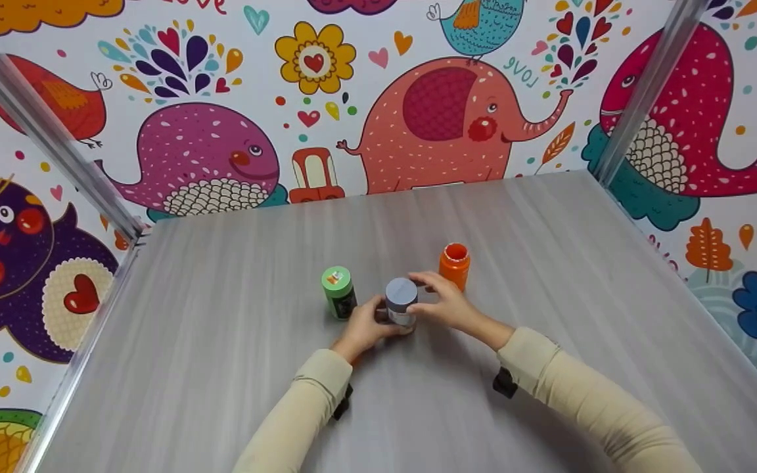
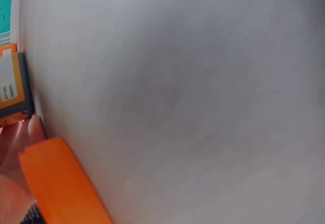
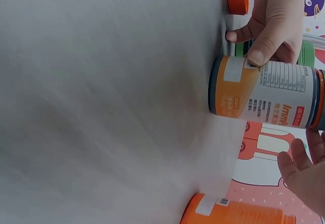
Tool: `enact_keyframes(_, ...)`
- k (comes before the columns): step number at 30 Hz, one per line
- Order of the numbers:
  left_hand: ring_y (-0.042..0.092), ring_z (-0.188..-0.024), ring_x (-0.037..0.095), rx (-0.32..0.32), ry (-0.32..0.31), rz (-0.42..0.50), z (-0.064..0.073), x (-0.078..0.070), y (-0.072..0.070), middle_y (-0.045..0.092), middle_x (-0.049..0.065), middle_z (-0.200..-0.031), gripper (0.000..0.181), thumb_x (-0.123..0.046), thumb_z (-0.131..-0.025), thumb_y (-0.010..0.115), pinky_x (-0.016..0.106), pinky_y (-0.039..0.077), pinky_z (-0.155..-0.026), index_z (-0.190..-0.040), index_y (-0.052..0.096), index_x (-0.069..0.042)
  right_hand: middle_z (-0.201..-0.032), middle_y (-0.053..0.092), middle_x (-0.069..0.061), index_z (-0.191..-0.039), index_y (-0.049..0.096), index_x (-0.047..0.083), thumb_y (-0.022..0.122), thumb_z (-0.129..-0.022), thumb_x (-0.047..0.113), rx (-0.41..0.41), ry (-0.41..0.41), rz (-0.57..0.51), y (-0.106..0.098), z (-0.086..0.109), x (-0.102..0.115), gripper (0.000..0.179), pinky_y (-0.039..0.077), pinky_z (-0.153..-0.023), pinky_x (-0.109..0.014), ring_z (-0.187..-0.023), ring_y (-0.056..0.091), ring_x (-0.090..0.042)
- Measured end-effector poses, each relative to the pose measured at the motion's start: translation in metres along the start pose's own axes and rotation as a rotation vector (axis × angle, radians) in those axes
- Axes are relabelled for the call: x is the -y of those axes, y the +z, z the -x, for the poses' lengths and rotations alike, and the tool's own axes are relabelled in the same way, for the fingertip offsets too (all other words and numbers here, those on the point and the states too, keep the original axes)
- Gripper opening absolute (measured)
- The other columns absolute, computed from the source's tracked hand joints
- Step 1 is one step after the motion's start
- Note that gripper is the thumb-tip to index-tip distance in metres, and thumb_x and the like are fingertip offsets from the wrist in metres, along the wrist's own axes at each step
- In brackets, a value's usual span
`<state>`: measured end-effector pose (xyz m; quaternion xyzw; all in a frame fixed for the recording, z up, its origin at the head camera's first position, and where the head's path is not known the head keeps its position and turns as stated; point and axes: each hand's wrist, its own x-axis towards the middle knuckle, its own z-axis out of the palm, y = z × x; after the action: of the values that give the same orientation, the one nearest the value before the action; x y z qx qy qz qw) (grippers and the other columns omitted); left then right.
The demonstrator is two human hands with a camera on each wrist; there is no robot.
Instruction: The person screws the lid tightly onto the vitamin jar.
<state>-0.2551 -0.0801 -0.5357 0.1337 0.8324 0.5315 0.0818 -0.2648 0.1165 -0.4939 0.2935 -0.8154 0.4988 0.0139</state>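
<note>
Sleeves (image 1: 290, 410): crossing the tabletop's (image 1: 181, 368) near half
Bottle (image 3: 282, 89): standing around tabletop's middle
Left hand (image 1: 367, 326): pinching the bottle
Right hand (image 1: 451, 307): spreading fingers about the lid (image 1: 401, 294); grip, cannot tell
Risk: bottle tipping, if left fingers are slackening

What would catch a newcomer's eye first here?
First, the white wall printed with colourful cartoon animals, behind the streaked grey table. Then the white-and-orange cylindrical bottle with a grey lid, gripped by the left hand, and the orange lidless bottle beyond the right hand.
</note>
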Motion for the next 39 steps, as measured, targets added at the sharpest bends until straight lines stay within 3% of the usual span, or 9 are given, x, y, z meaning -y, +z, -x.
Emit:
enact_keyframes(8, 0.061, -0.101, 0.028, -0.003, -0.006, 0.008, -0.001, 0.001, 0.0, 0.06, 0.017, -0.115, 0.055, -0.015, -0.069, 0.079, 0.038, 0.048, -0.087, -0.116, 0.054, -0.001, -0.106, 0.06, -0.017, -0.112, 0.058, -0.005, 0.073, -0.075, 0.014, -0.024, 0.021, 0.043, -0.003, 0.0, -0.001, 0.044, 0.044, -0.09, -0.047, -0.099, 0.054, -0.033)
enact_keyframes(13, 0.061, -0.102, 0.028, -0.001, -0.003, 0.011, 0.0, 0.002, 0.0, 0.059, 0.017, -0.116, 0.055, -0.016, -0.07, 0.079, 0.039, 0.048, -0.088, -0.116, 0.054, -0.001, -0.106, 0.059, -0.019, -0.109, 0.055, -0.005, 0.074, -0.075, 0.016, -0.026, 0.061, 0.004, -0.001, -0.003, 0.002, 0.045, 0.041, -0.092, -0.052, -0.101, 0.052, -0.037)
enact_keyframes(26, 0.061, -0.102, 0.028, -0.007, 0.012, 0.011, 0.001, 0.0, 0.0, 0.059, 0.019, -0.117, 0.054, -0.017, -0.071, 0.079, 0.037, 0.048, -0.086, -0.116, 0.053, -0.001, -0.132, 0.048, -0.02, -0.132, 0.043, -0.004, 0.072, -0.076, 0.023, 0.11, 0.064, 0.021, 0.006, -0.01, 0.007, 0.068, 0.036, -0.1, -0.048, -0.119, 0.047, -0.033)
enact_keyframes(32, 0.062, -0.099, 0.024, -0.019, 0.003, -0.04, 0.001, -0.002, -0.001, 0.062, 0.016, -0.113, 0.054, -0.019, -0.069, 0.08, 0.035, 0.049, -0.084, -0.114, 0.055, -0.002, -0.126, 0.052, -0.02, -0.128, 0.046, -0.005, 0.076, -0.072, 0.022, 0.052, 0.08, 0.04, 0.013, -0.011, 0.008, 0.068, 0.039, -0.097, -0.045, -0.112, 0.05, -0.031)
enact_keyframes(39, 0.061, -0.101, 0.023, -0.031, -0.008, -0.085, 0.0, -0.003, -0.001, 0.062, 0.015, -0.113, 0.054, -0.026, -0.069, 0.08, 0.036, 0.048, -0.085, -0.112, 0.056, -0.004, -0.116, 0.054, -0.015, -0.123, 0.051, -0.001, 0.08, -0.069, 0.023, -0.038, 0.134, 0.146, 0.024, -0.013, 0.012, 0.066, 0.043, -0.089, -0.044, -0.101, 0.051, -0.028)
